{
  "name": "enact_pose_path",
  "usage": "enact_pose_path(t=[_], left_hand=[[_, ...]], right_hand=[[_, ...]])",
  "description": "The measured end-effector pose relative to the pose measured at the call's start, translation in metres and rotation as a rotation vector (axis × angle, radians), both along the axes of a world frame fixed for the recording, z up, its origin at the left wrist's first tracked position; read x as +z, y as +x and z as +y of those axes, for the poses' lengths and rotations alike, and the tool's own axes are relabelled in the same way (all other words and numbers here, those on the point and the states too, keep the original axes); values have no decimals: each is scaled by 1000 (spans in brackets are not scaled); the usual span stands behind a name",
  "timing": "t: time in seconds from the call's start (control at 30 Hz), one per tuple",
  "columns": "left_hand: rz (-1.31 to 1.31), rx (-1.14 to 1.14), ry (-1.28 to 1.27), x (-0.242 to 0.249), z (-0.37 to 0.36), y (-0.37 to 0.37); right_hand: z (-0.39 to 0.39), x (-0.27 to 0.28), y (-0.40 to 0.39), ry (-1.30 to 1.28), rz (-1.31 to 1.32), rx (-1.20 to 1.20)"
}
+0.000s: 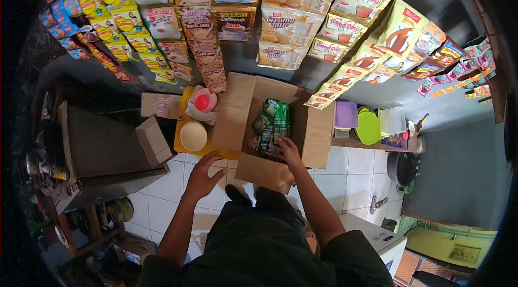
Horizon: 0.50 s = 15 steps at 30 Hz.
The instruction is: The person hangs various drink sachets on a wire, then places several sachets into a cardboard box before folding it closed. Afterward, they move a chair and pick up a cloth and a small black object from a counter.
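Observation:
A cardboard box with its flaps spread stands in front of me. Strips of green sachets lie bunched inside it. My right hand reaches over the box's near right side, its fingers bent against the lower right edge of the sachets; the thumb is hidden. My left hand hovers to the left of the box's near flap, fingers apart and holding nothing.
Strips of drink sachets hang along the wall above the box. To its left, a yellow surface carries a cream bowl and a pink container. Green plates and a purple container stand right. A dark cabinet is at left.

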<state>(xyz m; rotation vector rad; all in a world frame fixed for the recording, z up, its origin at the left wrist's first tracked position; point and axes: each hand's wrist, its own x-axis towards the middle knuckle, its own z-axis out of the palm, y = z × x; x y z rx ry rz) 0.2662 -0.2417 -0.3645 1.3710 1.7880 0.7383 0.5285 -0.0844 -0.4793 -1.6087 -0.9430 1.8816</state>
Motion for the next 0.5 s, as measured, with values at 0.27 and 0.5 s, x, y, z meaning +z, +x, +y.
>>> enact_pose_path(t=[0.27,0.5], left_hand=[[12,76,-105,-23,26,15],[-40,233,-130,-47,21,28]], right_hand=[[67,-130,-8,-63,-132,209],[146,-348,18,6,435,158]])
